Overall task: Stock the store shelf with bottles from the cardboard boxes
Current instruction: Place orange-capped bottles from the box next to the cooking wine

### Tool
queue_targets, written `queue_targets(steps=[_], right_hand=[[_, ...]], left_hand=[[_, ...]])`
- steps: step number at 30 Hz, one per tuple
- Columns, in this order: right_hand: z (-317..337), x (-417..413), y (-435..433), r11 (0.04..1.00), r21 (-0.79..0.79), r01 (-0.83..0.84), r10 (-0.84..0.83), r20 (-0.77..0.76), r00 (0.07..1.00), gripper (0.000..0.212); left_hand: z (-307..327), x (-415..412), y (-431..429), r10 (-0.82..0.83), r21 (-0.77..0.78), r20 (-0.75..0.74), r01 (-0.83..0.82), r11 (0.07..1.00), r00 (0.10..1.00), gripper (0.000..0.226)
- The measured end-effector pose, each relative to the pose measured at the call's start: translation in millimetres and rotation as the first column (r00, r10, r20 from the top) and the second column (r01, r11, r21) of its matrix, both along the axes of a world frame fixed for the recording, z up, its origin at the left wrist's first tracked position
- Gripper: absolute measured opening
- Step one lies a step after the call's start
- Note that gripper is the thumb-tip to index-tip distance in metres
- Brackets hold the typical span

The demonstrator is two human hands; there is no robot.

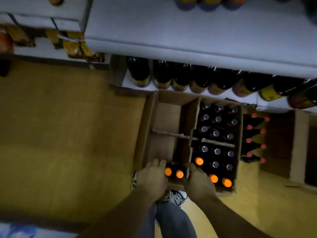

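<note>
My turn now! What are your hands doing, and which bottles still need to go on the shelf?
Left-hand grip: at the cardboard box's near edge, beside two orange-capped bottles; holding unclear.
Right-hand grip: on their other side; holding unclear.
Done: box's left half nearly empty; dark bottles line the bottom shelf.
Left: right half full, mostly silver-capped bottles, plus red-capped bottles to its right.
</note>
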State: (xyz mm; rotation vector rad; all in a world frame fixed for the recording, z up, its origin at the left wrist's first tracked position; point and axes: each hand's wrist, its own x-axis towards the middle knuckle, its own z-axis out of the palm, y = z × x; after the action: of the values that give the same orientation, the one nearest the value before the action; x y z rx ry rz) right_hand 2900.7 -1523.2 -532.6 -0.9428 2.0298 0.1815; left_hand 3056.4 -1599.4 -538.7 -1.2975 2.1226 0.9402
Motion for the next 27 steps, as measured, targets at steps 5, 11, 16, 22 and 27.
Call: queue_targets(steps=[5, 11, 16, 22, 27], right_hand=[[-98.3, 6.1, 12.9, 0.995, 0.099, -0.003, 0.003, -0.004, 1.0, 0.053], [-161.9, 11.1, 25.7, 0.982, 0.164, -0.099, 0.095, 0.028, 0.995, 0.057], [-175.1, 17.4, 22.2, 0.969, 0.15, -0.195, 0.195, 0.014, 0.981, 0.055], [-177.5, 21.4, 21.8, 0.958, 0.12, -0.262, 0.267, -0.022, 0.964, 0.048], [-163.8, 19.1, 19.9, 0.965, 0.109, -0.24, 0.245, -0.038, 0.969, 0.045]], left_hand=[[-90.6, -11.7, 7.2, -0.074, 0.067, 0.052, 0.07, 0.995, 0.996, 0.055], [-157.3, -20.2, 17.2, -0.304, 0.15, 0.136, 0.284, 0.947, 0.943, 0.062], [-178.7, -18.4, 19.4, -0.431, 0.129, 0.121, 0.416, 0.9, 0.894, 0.063], [-194.5, -22.8, 13.9, -0.481, 0.126, 0.051, 0.472, 0.873, 0.876, 0.05], [-184.1, -21.5, 6.4, -0.466, 0.114, 0.045, 0.459, 0.881, 0.884, 0.046]])
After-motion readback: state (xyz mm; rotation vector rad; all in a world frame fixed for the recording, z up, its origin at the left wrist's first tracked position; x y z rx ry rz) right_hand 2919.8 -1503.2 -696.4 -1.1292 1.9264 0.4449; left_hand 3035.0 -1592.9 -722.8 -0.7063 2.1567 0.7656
